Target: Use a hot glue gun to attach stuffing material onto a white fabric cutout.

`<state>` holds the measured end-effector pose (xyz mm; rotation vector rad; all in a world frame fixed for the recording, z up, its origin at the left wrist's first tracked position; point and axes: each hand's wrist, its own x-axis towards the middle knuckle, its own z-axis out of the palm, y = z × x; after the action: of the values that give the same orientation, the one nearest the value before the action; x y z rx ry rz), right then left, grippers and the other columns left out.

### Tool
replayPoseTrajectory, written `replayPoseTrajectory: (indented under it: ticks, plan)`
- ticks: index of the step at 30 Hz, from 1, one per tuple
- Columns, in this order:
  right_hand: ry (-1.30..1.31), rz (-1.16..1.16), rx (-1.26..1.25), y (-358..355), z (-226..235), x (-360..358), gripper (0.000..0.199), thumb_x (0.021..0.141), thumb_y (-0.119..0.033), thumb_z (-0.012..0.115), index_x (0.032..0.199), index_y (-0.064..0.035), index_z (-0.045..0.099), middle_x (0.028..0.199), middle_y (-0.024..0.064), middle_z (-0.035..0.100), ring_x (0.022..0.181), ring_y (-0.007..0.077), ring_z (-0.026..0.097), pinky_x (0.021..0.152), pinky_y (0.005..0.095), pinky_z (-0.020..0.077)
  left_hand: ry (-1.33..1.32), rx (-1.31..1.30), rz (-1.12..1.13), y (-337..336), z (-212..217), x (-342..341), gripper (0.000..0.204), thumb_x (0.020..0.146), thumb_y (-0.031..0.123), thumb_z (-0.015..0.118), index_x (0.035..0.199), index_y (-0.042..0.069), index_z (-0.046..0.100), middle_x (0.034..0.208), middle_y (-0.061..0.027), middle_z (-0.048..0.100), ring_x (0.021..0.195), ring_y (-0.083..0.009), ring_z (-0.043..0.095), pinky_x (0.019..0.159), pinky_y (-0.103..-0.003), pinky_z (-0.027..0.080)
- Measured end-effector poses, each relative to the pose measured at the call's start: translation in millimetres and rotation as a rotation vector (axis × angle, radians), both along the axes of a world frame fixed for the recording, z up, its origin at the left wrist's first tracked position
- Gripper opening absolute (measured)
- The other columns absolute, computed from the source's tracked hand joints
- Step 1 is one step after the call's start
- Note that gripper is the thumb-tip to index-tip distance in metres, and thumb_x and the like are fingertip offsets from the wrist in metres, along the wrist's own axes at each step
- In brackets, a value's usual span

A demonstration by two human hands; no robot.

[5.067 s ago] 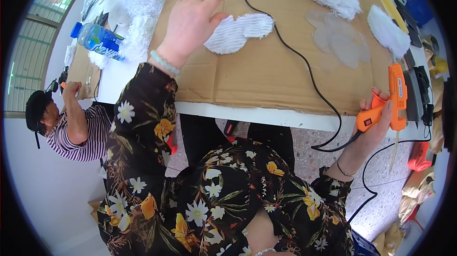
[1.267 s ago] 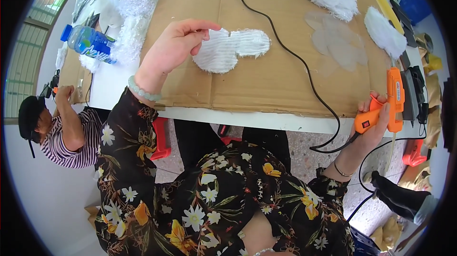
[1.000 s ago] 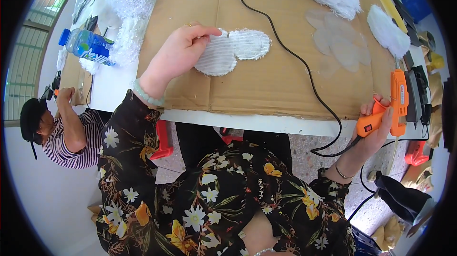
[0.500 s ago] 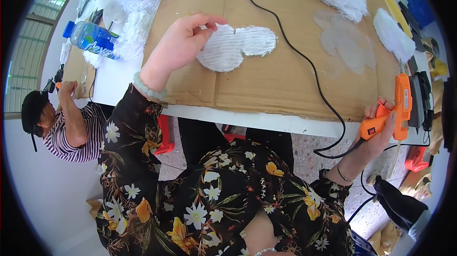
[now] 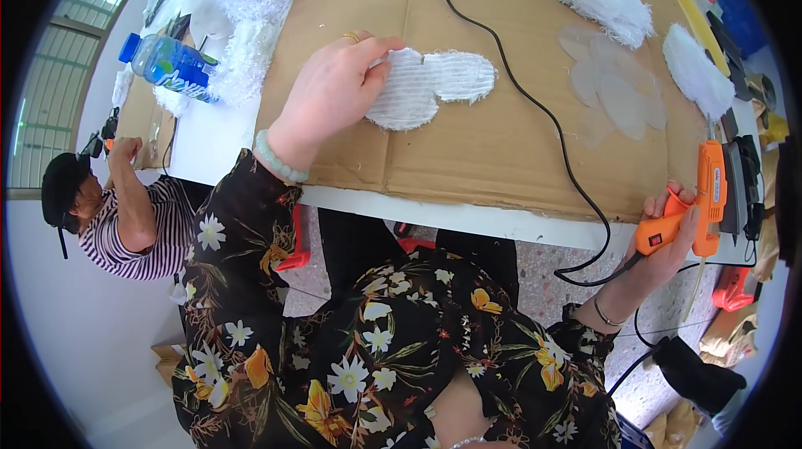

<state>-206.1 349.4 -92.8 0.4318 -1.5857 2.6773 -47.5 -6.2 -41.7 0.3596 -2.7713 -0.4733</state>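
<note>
Over cardboard, left hand partly hides white pad, pinch unclear; right hand wraps glue gun.

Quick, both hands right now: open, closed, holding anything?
Left hand: half-curled at the white pad's edge; cannot tell whether it grips.
Right hand: closed around the handle of the orange glue gun.

My left hand lies over the left edge of a white ribbed piece on cardboard, and my right hand, near right, grips an orange glue gun, translucent cut-outs lying beyond.
</note>
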Motion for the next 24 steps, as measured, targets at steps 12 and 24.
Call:
replayPoseTrajectory:
  ticks: [12,24]
  plan:
    - [-0.008,-0.004,0.025,-7,1,-2,0.024,0.092,-0.023,0.049,0.100,-0.0014,0.052,0.101,0.0179,0.055,0.064,0.0119,0.043,0.061,0.0295,0.0395,0.219,-0.233,-0.158,23,1,24,0.022,0.078,0.012,0.063,0.098,0.003,0.062,0.096,-0.0110,0.062,0.091,-0.0291,0.059,0.075,-0.037,0.049]
    - [0.233,0.417,0.273,-55,76,19,0.025,0.091,-0.021,0.051,0.106,-0.0010,0.049,0.100,0.0145,0.052,0.070,0.0141,0.047,0.060,0.0292,0.0403,0.095,-0.294,-0.271,37,-31,29,0.031,0.083,0.022,0.059,0.106,0.001,0.056,0.115,-0.0151,0.056,0.110,-0.0307,0.052,0.089,-0.039,0.043]
